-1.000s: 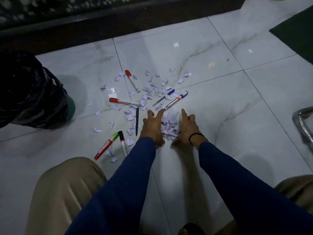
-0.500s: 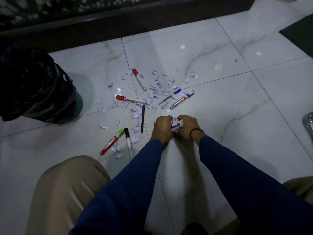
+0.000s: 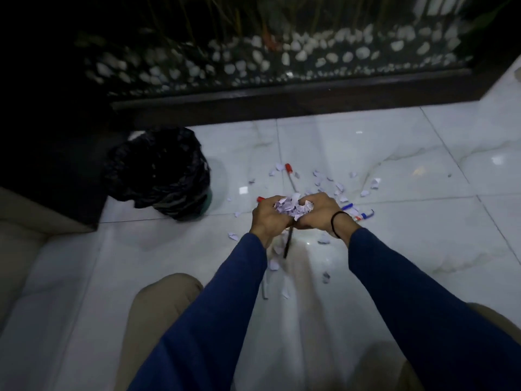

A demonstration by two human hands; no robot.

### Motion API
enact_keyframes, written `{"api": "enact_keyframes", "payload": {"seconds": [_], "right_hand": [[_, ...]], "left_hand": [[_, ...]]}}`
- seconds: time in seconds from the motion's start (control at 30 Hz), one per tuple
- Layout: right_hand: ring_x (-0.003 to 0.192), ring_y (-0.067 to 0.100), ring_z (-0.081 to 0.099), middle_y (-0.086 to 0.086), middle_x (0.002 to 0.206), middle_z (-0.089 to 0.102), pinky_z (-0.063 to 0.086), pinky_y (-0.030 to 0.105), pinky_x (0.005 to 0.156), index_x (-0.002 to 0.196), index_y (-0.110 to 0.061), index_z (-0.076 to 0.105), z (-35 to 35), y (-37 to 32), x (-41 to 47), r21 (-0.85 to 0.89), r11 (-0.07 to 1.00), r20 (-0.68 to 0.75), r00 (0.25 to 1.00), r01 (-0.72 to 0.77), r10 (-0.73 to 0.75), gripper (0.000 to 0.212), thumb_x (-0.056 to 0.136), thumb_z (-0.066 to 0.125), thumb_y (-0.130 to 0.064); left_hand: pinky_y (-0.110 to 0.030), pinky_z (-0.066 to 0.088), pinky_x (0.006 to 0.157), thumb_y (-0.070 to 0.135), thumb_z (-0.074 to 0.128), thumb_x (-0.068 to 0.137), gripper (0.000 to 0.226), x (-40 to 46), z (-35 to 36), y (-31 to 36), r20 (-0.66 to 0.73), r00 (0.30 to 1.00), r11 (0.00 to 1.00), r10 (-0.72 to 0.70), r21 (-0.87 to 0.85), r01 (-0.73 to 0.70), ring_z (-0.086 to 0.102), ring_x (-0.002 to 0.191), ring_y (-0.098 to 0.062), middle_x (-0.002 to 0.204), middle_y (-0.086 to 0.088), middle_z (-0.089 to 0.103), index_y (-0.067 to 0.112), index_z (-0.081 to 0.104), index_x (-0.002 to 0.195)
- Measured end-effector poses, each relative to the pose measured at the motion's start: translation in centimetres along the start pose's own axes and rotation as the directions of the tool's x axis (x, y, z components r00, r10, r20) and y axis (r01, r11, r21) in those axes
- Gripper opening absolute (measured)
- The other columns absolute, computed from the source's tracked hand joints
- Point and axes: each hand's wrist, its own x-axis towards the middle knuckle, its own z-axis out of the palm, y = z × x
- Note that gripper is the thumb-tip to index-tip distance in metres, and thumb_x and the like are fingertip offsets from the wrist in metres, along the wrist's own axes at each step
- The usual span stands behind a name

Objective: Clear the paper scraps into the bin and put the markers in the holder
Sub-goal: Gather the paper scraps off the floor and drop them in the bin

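Observation:
My left hand (image 3: 269, 218) and my right hand (image 3: 318, 211) are cupped together above the floor, holding a heap of white paper scraps (image 3: 293, 207) between them. More scraps (image 3: 338, 187) lie scattered on the tiles beyond and below my hands. A red-capped marker (image 3: 290, 174) lies behind the hands, blue-capped markers (image 3: 362, 214) to their right, and a black pen (image 3: 288, 244) under my left wrist. The bin (image 3: 160, 176), lined with a black bag, stands to the left. No holder is in view.
A dark wooden ledge (image 3: 282, 94) with a bed of white pebbles (image 3: 282, 57) behind it runs across the back. My bent knees in beige trousers (image 3: 160, 314) fill the near edge. A beige cushion edge (image 3: 28, 221) sits at far left.
My hands swept scraps together on the floor, closed around them and have lifted the heap off the tiles. My head has tilted up, bringing the bin and ledge more into view.

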Motion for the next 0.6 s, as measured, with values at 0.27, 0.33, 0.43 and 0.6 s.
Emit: {"api": "enact_keyframes", "payload": {"seconds": [0.27, 0.33, 0.43, 0.6], "right_hand": [[0.073, 0.023, 0.072, 0.007, 0.075, 0.071, 0.061, 0.051, 0.078, 0.084, -0.002, 0.075, 3.5, -16.9, 2.3, 0.181, 0.980, 0.170, 0.979, 0.083, -0.114, 0.034, 0.050, 0.076, 0.002], [0.073, 0.026, 0.070, 0.012, 0.081, 0.069, 0.061, 0.048, 0.077, 0.091, 0.005, 0.072, 4.9, -20.8, 2.6, 0.262, 0.963, 0.232, 0.964, 0.065, -0.128, 0.033, 0.059, 0.073, 0.012], [0.075, 0.028, 0.068, 0.014, 0.082, 0.066, 0.061, 0.043, 0.080, 0.090, -0.001, 0.065, 7.1, -25.4, 3.8, 0.324, 0.946, 0.303, 0.945, 0.016, -0.120, 0.028, 0.069, 0.069, 0.016], [0.076, 0.015, 0.058, 0.008, 0.078, 0.049, 0.055, 0.035, 0.097, 0.075, -0.007, 0.056, 11.0, -28.8, 5.0, 0.342, 0.933, 0.385, 0.922, -0.111, -0.032, 0.021, 0.088, 0.055, 0.010]], "left_hand": [[-0.035, 0.059, 0.075, 0.006, 0.078, 0.052, 0.038, -0.4, -15.5, 5.4, -0.245, 0.967, 0.976, 0.071, -0.182, -0.118, 0.070, 0.082, -0.024, 0.090, -0.008, 0.076, 0.006, 0.077, 0.090], [-0.041, 0.062, 0.081, 0.008, 0.079, 0.049, 0.043, -0.2, -19.1, 6.1, -0.283, 0.959, 0.974, 0.019, -0.211, -0.081, 0.074, 0.085, -0.025, 0.093, -0.008, 0.078, 0.010, 0.079, 0.092], [-0.054, 0.059, 0.092, 0.002, 0.080, 0.041, 0.049, 1.0, -24.1, 6.4, -0.259, 0.965, 0.964, -0.047, -0.264, -0.024, 0.075, 0.099, -0.028, 0.102, -0.008, 0.079, 0.012, 0.079, 0.089], [-0.046, 0.060, 0.091, -0.022, 0.063, 0.077, 0.037, 1.6, -28.1, 6.6, -0.310, 0.940, 0.937, -0.144, -0.347, 0.029, 0.072, 0.087, -0.026, 0.095, -0.012, 0.074, 0.007, 0.075, 0.097]]}}
